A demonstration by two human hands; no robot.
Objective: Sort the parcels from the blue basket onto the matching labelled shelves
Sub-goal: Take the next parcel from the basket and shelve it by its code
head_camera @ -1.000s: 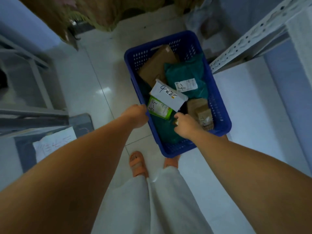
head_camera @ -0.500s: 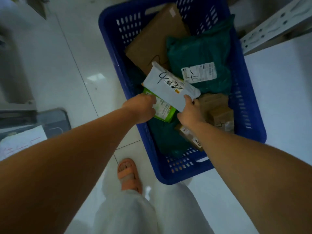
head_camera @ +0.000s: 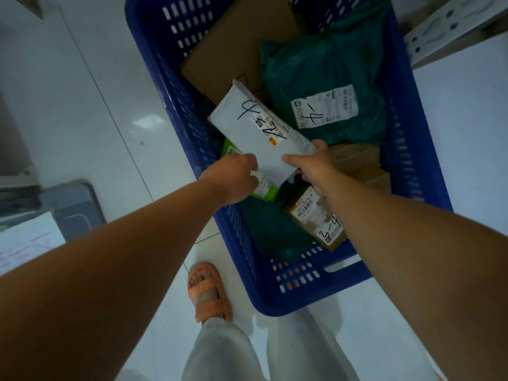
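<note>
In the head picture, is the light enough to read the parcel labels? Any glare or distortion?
Head view: dim, bluish light; handwritten marks on the white flat mailer and the dark green plastic bag show, small print is too soft; a glare patch lies on the glossy white floor; wide-angle stretch swells the picture's lower corners.

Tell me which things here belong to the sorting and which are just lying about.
Job: white parcel held in left hand and right hand; blue basket; teal bag; brown envelope; small box; light green packet.
Lying about: sandal; grey tray; paper sheet.
</note>
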